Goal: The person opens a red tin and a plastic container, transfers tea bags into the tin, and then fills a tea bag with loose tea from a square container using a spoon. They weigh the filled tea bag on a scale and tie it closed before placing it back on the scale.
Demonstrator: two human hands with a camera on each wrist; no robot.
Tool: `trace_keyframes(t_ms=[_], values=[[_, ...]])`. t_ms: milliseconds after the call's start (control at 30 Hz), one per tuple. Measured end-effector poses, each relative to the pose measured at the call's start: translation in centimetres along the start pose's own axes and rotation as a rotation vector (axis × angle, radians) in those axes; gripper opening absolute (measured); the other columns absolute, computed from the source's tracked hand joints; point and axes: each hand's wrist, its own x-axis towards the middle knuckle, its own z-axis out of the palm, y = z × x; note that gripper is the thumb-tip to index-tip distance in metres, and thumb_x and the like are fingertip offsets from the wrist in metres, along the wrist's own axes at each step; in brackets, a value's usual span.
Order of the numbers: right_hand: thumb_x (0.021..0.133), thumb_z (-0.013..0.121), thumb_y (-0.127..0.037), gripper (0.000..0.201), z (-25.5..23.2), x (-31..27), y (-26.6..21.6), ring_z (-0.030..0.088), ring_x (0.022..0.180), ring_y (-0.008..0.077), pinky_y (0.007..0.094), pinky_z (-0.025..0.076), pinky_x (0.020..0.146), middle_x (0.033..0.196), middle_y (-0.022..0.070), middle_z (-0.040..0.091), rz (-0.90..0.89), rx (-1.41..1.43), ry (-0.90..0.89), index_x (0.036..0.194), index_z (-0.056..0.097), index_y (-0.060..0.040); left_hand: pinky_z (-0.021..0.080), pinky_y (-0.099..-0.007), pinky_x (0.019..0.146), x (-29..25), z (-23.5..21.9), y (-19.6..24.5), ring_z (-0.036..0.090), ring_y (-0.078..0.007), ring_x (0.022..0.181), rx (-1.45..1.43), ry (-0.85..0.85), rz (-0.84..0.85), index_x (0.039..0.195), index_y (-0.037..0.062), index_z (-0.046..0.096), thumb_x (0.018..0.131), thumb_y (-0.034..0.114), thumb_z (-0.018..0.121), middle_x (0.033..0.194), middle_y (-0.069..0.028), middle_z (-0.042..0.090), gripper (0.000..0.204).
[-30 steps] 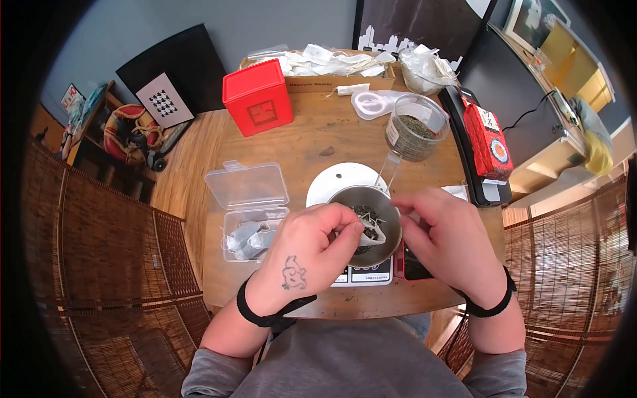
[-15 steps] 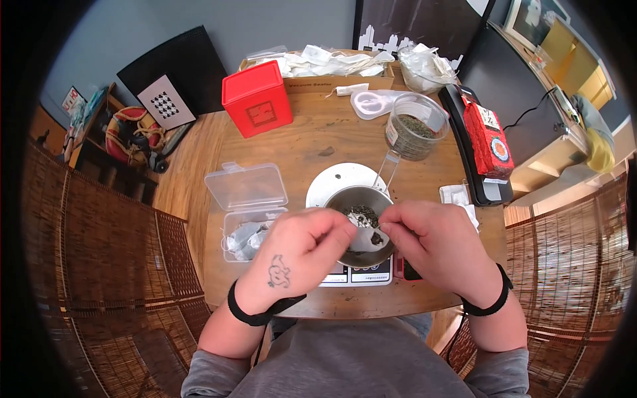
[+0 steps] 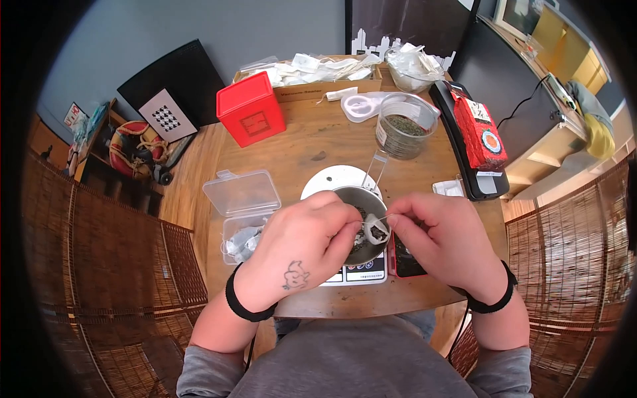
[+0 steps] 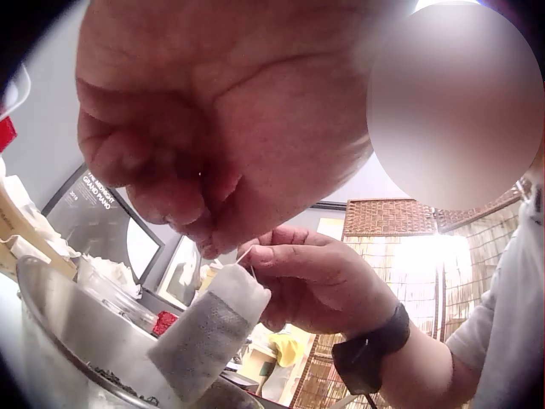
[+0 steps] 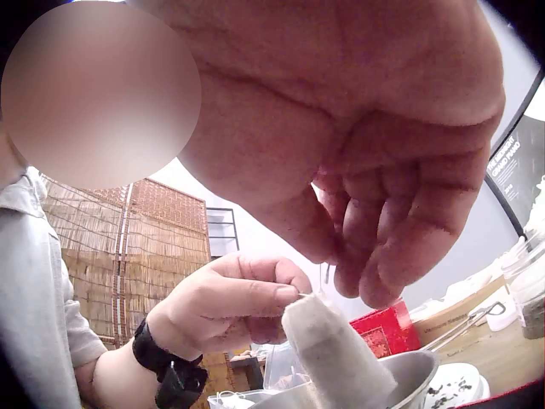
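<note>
A white mesh tea bag (image 3: 377,231) filled with dark leaves hangs over a metal pot (image 3: 365,194), its mouth partly gathered. My left hand (image 3: 305,232) pinches a thin drawstring between thumb and forefinger on one side of the bag. On the opposite side, my right hand (image 3: 441,235) pinches the string likewise. Both wrist views show the bag hanging below the fingertips, its lower end down by the pot's rim. Loose dark leaves (image 3: 359,242) lie inside the pot, which stands on a white scale (image 3: 368,275).
Left of the pot, an open clear plastic box (image 3: 242,192) contains filled bags. Behind it stands a red canister (image 3: 251,109). A clear jar (image 3: 405,132) of leaves, a white plate (image 3: 340,175) and a red packet (image 3: 479,136) on a black appliance are farther back.
The right hand, first beside the bag, took its edge opposite the left hand. Both hands now pinch the string, and the bag's mouth has drawn together. The head view has shifted slightly.
</note>
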Motion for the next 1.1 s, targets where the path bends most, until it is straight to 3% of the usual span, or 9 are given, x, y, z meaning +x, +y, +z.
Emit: trace_keyframes(t_ms=[167, 267, 367, 500, 733, 833, 1033, 1067, 1100], values=[[0.091, 0.071, -0.01, 0.009, -0.8, -0.9, 0.8, 0.067, 0.058, 0.0208, 0.0333, 0.051, 0.057, 0.068, 0.0101, 0.069, 0.099, 0.044, 0.094, 0.085, 0.07, -0.0036, 0.047, -0.0343, 0.061, -1.3, -0.5, -0.1, 0.061, -0.0233, 0.067, -0.096, 0.111, -0.067, 0.087, 0.0008, 0.07, 0.084, 0.001, 0.068, 0.076, -0.0102, 0.061, 0.003], [0.088, 0.071, -0.009, 0.009, -0.8, -1.5, 1.2, 0.066, 0.057, 0.0202, 0.0336, 0.051, 0.056, 0.067, 0.0104, 0.068, 0.031, -0.006, 0.139, 0.083, 0.067, -0.003, 0.048, -0.0384, 0.058, -2.0, -0.7, -0.1, 0.061, -0.0297, 0.062, -0.02, 0.239, -0.133, 0.08, 0.0026, 0.068, 0.08, 0.003, 0.068, 0.075, -0.0124, 0.061, 0.0], [0.088, 0.071, -0.008, 0.009, -0.7, -2.1, 1.2, 0.064, 0.056, 0.0195, 0.033, 0.05, 0.054, 0.067, 0.0102, 0.068, 0.111, 0.057, 0.125, 0.082, 0.067, -0.003, 0.045, -0.0373, 0.055, -2.8, -0.6, -1.3, 0.058, -0.0283, 0.059, 0.018, 0.335, -0.139, 0.079, 0.002, 0.067, 0.08, 0.002, 0.069, 0.074, -0.0129, 0.06, 0.002], [0.089, 0.071, -0.007, 0.008, -0.3, -2.4, 1.3, 0.062, 0.054, 0.017, 0.0315, 0.049, 0.053, 0.067, 0.0094, 0.067, 0.074, 0.069, 0.113, 0.083, 0.067, -0.0025, 0.044, -0.0375, 0.053, -3.2, -0.7, -0.9, 0.057, -0.0265, 0.058, 0.015, 0.407, -0.16, 0.079, 0.0015, 0.066, 0.08, 0.002, 0.068, 0.074, -0.0124, 0.06, 0.002], [0.092, 0.071, -0.007, 0.008, 0.2, -1.9, 0.6, 0.06, 0.058, 0.0076, 0.0266, 0.047, 0.054, 0.07, 0.0039, 0.07, 0.124, 0.219, 0.126, 0.086, 0.07, -0.0014, 0.046, -0.0332, 0.061, -3.8, -2.8, -1.8, 0.058, -0.0189, 0.066, -0.09, 0.368, -0.169, 0.085, 0.0007, 0.067, 0.084, 0.002, 0.067, 0.078, -0.0083, 0.059, 0.002], [0.092, 0.072, -0.009, 0.008, 0.1, -1.5, 0.4, 0.061, 0.059, 0.007, 0.0255, 0.047, 0.055, 0.071, 0.0031, 0.071, 0.093, 0.22, 0.121, 0.089, 0.071, -0.0014, 0.046, -0.028, 0.072, -4.1, -3.7, -2.1, 0.056, -0.012, 0.079, -0.42, 0.282, -0.223, 0.091, 0.001, 0.068, 0.092, 0.001, 0.064, 0.087, -0.0022, 0.058, 0.003], [0.093, 0.072, -0.009, 0.007, 0.7, -1.5, 1.0, 0.062, 0.06, 0.0073, 0.0264, 0.049, 0.057, 0.072, 0.0035, 0.072, 0.094, 0.209, 0.166, 0.093, 0.072, -0.0014, 0.048, -0.0312, 0.069, -3.6, -2.6, -1.6, 0.06, -0.0152, 0.074, -0.337, 0.355, -0.243, 0.092, 0.0005, 0.068, 0.092, 0.004, 0.066, 0.086, -0.0049, 0.061, 0.004], [0.093, 0.073, -0.01, 0.008, 0.7, -1.6, 1.2, 0.065, 0.06, 0.0112, 0.0292, 0.051, 0.057, 0.073, 0.0045, 0.073, 0.117, 0.193, 0.148, 0.095, 0.073, -0.0025, 0.048, -0.0312, 0.069, -3.7, -2.4, -1.7, 0.06, -0.0152, 0.074, -0.339, 0.348, -0.243, 0.092, 0.0005, 0.068, 0.092, 0.004, 0.066, 0.086, -0.0049, 0.061, 0.004], [0.093, 0.073, -0.012, 0.009, 0.8, -1.7, 1.3, 0.068, 0.061, 0.015, 0.0319, 0.053, 0.058, 0.074, 0.0055, 0.073, 0.142, 0.178, 0.13, 0.098, 0.074, -0.0037, 0.05, -0.0326, 0.068, -3.7, -2.3, -1.8, 0.062, -0.0184, 0.073, -0.159, 0.297, -0.202, 0.094, -0.0001, 0.07, 0.091, 0.005, 0.067, 0.086, -0.0071, 0.063, 0.006]])
